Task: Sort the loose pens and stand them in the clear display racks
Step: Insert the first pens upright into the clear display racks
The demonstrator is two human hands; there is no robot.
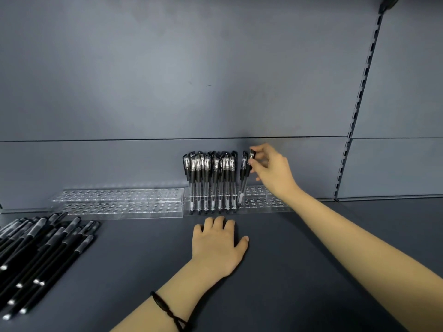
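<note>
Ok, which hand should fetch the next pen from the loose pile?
Left. The left hand rests free on the dark shelf, nearer the pile of loose black pens; the right hand pinches a black capped pen at the clear plastic rack.

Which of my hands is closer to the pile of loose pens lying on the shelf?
Left. The left hand rests on the shelf to the right of the loose pens; the right hand is farther off, pinching a pen at the rack.
</note>
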